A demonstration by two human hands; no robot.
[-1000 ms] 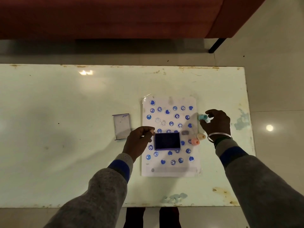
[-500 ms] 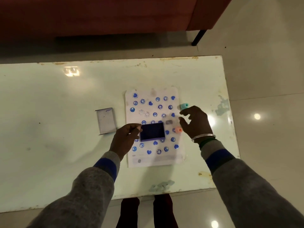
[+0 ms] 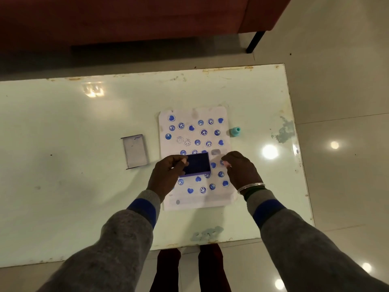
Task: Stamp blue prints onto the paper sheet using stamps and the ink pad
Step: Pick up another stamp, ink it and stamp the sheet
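Observation:
A white paper sheet (image 3: 210,202) with many blue heart and face prints lies on the table. On its middle sits the dark blue ink pad (image 3: 199,164), and my left hand (image 3: 168,175) grips its left edge. My right hand (image 3: 241,170) is curled over the sheet's right side. Its fingertips are closed on a pink stamp (image 3: 226,164), of which only a small bit shows. A teal stamp (image 3: 234,131) stands alone on the table just right of the sheet's upper part. Any other stamps are hidden under my right hand.
The ink pad's grey lid (image 3: 135,151) lies left of the sheet. The pale green glass table (image 3: 84,186) has worn paint patches near its front edge and right side. A red sofa (image 3: 126,22) stands behind it; tiled floor lies to the right.
My right hand has let go of the teal stamp, which now stands on the table, and has moved down to the pink stamp. My left hand stays on the ink pad.

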